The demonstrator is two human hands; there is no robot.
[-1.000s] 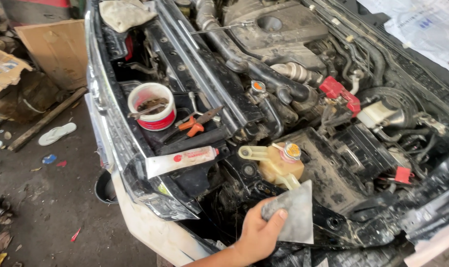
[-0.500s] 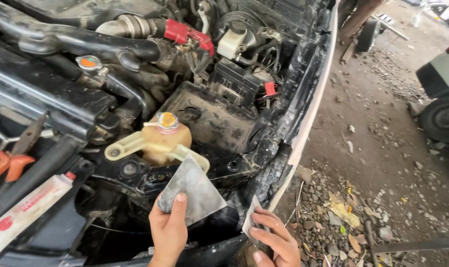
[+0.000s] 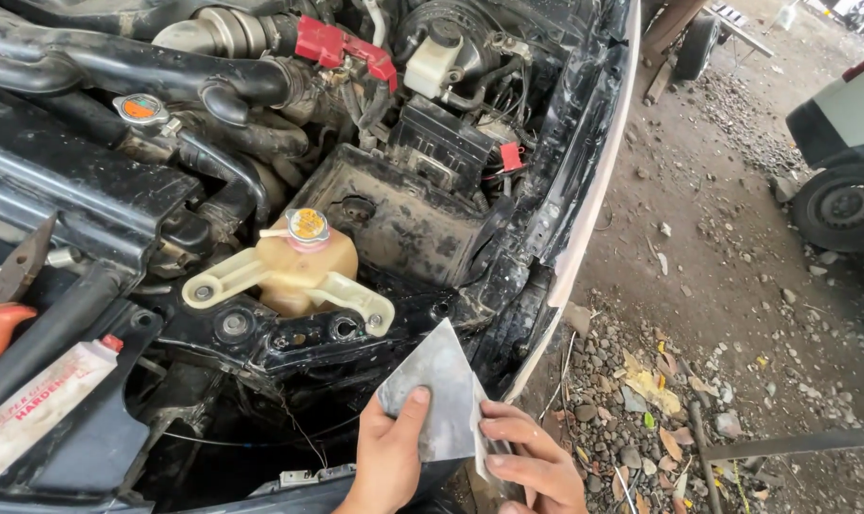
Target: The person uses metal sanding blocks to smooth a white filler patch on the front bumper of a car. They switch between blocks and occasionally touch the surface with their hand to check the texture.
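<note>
Below the coolant tank [image 3: 294, 271], grey sheet [image 3: 437, 400] upright, tip upward, both hands gripping

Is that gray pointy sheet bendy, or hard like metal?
Probably stiff: the gray sheet keeps flat faces and a sharp point while both hands, left and right, pinch its lower edge. It looks thin, so likely light. Edges may be sharp.

The coolant reservoir [image 3: 289, 266] sits left of the battery tray [image 3: 394, 224]; the sheet [image 3: 437, 400] lies before the reservoir, a tube [image 3: 37, 405] to its left.
</note>
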